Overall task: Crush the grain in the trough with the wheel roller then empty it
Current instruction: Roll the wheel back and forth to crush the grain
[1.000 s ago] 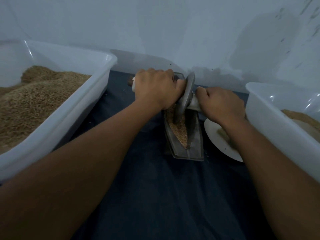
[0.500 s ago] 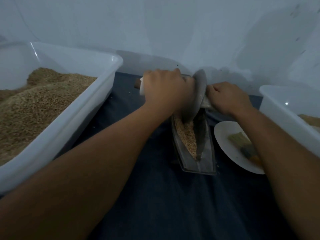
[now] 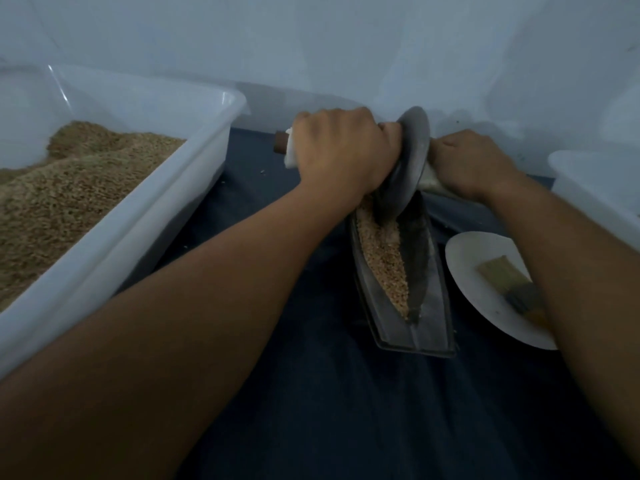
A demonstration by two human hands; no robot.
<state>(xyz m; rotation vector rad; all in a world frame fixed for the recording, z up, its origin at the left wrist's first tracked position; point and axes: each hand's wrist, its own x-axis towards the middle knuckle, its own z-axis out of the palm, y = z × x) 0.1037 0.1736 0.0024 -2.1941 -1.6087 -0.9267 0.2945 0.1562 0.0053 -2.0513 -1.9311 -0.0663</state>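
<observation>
Left hand [image 3: 341, 152] fingers curled tight round the left handle [image 3: 285, 148] of the wheel roller [image 3: 408, 161]; the brown tip and white wrap of that handle stick out past the knuckles. Right hand [image 3: 465, 162] wraps the right handle in the same closed grip, and that handle is mostly hidden under the fingers. Both forearms reach in from the near edge.

Roller: a grey metal disc, standing on edge between the two hands, tilted a little to the right at its top. Its lower rim sits down inside the trough [image 3: 426, 299] at the far end.

Trough: long, narrow, dark metal, boat-shaped, lying on the dark blue cloth [image 3: 311, 393] that covers the bench. Grain [image 3: 384, 258] lies in a tan band along the trough's left inner slope, from the roller towards the near tip; the right slope shows bare metal.

Right of the trough, just beside it: a white plate [image 3: 464, 268] carrying a brush [image 3: 509, 278], partly behind the right forearm. Farther right, a white tub [image 3: 595, 188], contents not visible. Left of the trough, well apart: a big white bin [image 3: 166, 209] heaped with grain. A few loose grains lie on the cloth between bin and trough. Pale wall [image 3: 311, 46] behind the trough.
</observation>
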